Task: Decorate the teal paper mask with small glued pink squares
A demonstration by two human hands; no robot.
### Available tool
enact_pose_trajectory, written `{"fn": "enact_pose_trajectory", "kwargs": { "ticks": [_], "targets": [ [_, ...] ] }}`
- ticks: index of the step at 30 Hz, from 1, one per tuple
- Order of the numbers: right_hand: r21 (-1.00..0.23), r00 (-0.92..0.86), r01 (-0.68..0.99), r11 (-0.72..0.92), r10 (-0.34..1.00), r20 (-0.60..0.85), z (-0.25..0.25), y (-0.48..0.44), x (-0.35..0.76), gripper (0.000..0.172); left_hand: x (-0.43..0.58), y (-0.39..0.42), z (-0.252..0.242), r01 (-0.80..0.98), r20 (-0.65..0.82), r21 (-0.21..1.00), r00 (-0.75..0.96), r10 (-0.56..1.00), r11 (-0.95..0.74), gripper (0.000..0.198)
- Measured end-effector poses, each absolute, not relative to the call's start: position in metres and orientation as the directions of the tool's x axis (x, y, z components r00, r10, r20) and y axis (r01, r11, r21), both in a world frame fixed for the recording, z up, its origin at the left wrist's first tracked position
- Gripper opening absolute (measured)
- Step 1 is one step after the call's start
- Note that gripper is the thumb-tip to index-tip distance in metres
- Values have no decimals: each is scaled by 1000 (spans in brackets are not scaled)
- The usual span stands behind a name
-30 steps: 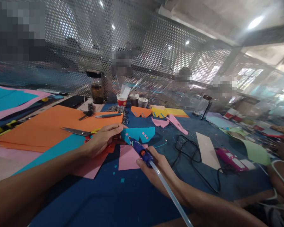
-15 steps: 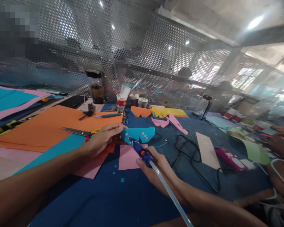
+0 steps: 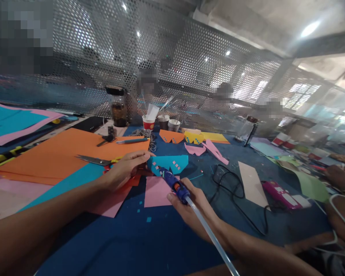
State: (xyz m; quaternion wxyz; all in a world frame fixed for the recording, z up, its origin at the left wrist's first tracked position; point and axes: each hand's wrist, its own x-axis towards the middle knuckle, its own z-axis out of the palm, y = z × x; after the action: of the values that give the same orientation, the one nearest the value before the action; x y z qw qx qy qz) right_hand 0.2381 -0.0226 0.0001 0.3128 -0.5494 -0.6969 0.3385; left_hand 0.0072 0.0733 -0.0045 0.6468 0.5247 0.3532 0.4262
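Observation:
Pinched by its left end, a blue paper cutout [image 3: 179,160] with small pink squares is in my left hand [image 3: 126,168]. My right hand [image 3: 194,203] is closed around a blue glue gun [image 3: 174,184], from whose back a long clear glue stick [image 3: 211,234] sticks out. The gun's nozzle is close to the cutout's lower edge; whether they touch I cannot tell. Beneath the gun lies a pink paper square [image 3: 158,193]. Scissors [image 3: 96,160] with red and yellow handles rest beside my left hand, partly hidden by it.
Orange sheets [image 3: 60,153] cover the left side, with a pen [image 3: 132,141] on them. Behind stand a dark-lidded jar [image 3: 117,109] and paper cups [image 3: 148,122]. Orange [image 3: 171,136] and yellow [image 3: 193,137] cutouts lie ahead. A black cable [image 3: 232,191] loops at right, near another person's arm [image 3: 343,207].
My right hand has drawn the glue gun slightly right and down, so its tip is a little away from the pink square on the left. My left hand holds the cutout nearly still.

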Motion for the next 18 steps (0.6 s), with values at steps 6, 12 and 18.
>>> {"fn": "enact_pose_trajectory", "kwargs": {
  "ticks": [6,12,18],
  "targets": [
    [-806,-210,571,154,977,38,0,-24,238,24,6,75,-8,-192,-5,978,385,923,85,26],
    [-787,-180,600,142,983,40,6,-26,234,22,6,76,-8,-199,-4,976,385,923,88,25],
    [-783,-167,609,126,986,28,4,-24,234,23,7,75,-7,-213,-1,973,389,921,91,24]
  ]
}}
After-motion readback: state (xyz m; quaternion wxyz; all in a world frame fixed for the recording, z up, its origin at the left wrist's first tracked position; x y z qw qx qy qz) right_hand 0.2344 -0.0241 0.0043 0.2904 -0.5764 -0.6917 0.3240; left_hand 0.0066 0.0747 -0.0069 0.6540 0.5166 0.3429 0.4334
